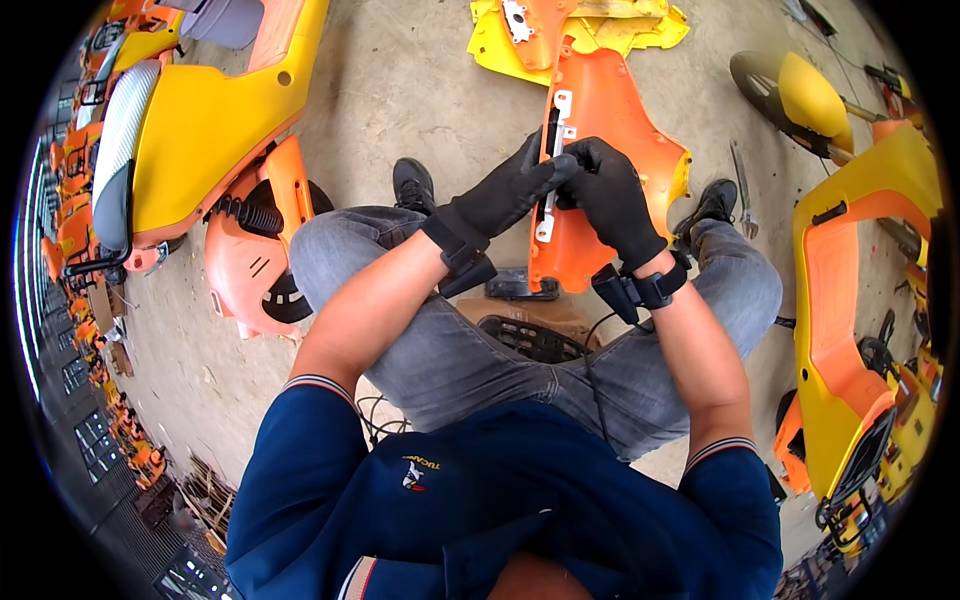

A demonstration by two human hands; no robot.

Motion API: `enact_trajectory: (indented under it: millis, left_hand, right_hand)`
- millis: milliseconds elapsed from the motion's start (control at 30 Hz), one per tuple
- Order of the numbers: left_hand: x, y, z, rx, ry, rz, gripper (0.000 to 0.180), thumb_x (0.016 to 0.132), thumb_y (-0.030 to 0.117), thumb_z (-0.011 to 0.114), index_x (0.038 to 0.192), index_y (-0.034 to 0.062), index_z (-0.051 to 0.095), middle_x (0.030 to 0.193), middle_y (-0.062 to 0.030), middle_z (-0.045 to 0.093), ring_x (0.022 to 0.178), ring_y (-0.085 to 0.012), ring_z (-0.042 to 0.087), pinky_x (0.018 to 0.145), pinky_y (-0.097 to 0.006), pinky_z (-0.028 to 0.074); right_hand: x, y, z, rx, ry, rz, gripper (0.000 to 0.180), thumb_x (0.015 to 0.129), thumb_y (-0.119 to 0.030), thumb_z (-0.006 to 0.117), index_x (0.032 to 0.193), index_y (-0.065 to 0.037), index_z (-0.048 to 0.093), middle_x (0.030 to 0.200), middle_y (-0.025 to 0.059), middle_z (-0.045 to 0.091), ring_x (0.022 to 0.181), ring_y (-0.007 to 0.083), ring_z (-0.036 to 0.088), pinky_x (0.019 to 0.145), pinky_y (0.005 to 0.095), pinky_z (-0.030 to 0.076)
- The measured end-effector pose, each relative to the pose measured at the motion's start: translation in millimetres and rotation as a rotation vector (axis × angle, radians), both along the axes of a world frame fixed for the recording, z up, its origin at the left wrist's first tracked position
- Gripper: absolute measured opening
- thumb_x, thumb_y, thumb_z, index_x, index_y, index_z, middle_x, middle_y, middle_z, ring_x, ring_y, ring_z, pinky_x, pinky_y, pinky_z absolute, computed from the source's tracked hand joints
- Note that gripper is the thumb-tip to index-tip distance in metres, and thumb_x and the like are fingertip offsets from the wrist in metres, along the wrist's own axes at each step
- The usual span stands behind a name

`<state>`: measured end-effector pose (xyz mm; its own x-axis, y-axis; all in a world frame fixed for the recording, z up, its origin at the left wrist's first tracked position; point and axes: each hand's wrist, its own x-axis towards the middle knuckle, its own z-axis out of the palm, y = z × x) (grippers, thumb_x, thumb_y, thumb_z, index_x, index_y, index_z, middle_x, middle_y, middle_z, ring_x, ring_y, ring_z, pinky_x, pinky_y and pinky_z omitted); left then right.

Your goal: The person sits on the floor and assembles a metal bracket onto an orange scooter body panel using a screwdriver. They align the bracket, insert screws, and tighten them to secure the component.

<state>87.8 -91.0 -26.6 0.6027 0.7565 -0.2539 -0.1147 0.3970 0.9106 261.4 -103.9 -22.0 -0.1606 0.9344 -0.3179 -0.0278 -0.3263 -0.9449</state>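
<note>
An orange plastic scooter body panel stands between my knees, its inner side partly showing. Along its left edge runs a white metal bracket with holes, its middle covered by my fingers. My left hand, in a black glove, is closed on that left edge. Opposite it, my gloved right hand is closed in a pinch over the bracket, fingertips touching the left hand's. Whatever lies between the right fingertips is hidden.
Yellow and orange panels lie on the concrete floor ahead. A yellow scooter stands at left, a yellow-orange frame at right. A wrench lies beside my right shoe. Black plastic parts and a cable are between my legs.
</note>
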Motion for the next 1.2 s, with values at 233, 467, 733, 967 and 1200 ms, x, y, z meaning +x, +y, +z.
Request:
enact_trajectory:
  millis: [233, 467, 733, 967, 1200]
  left_hand:
    - [-1, 0, -8, -0.039, -0.058, 0.031, 0.055, 0.106, 0.041, 0.051, 0.147, 0.0071, 0.037, 0.122, -0.0038, 0.057, 0.108, -0.0104, 0.055, 0.094, -0.029, 0.048]
    - [-1, 2, 0, -0.079, -0.128, 0.026, 0.067, 0.105, 0.039, 0.051, 0.156, 0.006, 0.023, 0.142, -0.0098, 0.05, 0.126, -0.0166, 0.052, 0.103, -0.033, 0.046]
    - [-4, 3, 14, -0.035, -0.077, 0.0, 0.076, 0.102, 0.037, 0.057, 0.157, 0.0043, 0.017, 0.144, -0.0119, 0.048, 0.131, -0.02, 0.05, 0.108, -0.035, 0.044]
    - [-6, 6, 5, -0.076, -0.144, -0.037, 0.08, 0.097, 0.028, 0.066, 0.155, 0.0047, 0.017, 0.136, -0.0103, 0.052, 0.124, -0.0186, 0.055, 0.104, -0.034, 0.047]
    - [-7, 10, 1, -0.11, -0.15, -0.121, 0.073, 0.095, 0.028, 0.066, 0.152, 0.0043, 0.026, 0.129, -0.0068, 0.055, 0.114, -0.013, 0.057, 0.095, -0.03, 0.049]
  right_hand:
    - [3, -3, 14, -0.074, 0.113, 0.034, 0.029, 0.094, -0.02, 0.069, 0.107, 0.005, 0.063, 0.092, 0.0078, 0.069, 0.079, 0.0115, 0.067, 0.072, 0.026, 0.055]
    - [10, -10, 17, 0.077, 0.009, 0.14, 0.041, 0.09, -0.016, 0.071, 0.123, 0.004, 0.058, 0.109, 0.0097, 0.067, 0.09, 0.0109, 0.066, 0.079, 0.0259, 0.054]
    - [7, -13, 17, 0.152, -0.028, 0.103, 0.044, 0.086, -0.019, 0.077, 0.121, 0.002, 0.06, 0.105, 0.0085, 0.068, 0.097, 0.0134, 0.066, 0.088, 0.0302, 0.053]
    - [7, -14, 14, 0.201, -0.057, 0.096, 0.047, 0.083, -0.016, 0.08, 0.121, 0.002, 0.06, 0.106, 0.0096, 0.069, 0.098, 0.0151, 0.066, 0.089, 0.0305, 0.053]
    - [3, -16, 13, 0.28, -0.105, 0.073, 0.046, 0.081, -0.011, 0.079, 0.12, 0.003, 0.059, 0.104, 0.0094, 0.067, 0.096, 0.0153, 0.066, 0.085, 0.03, 0.054]
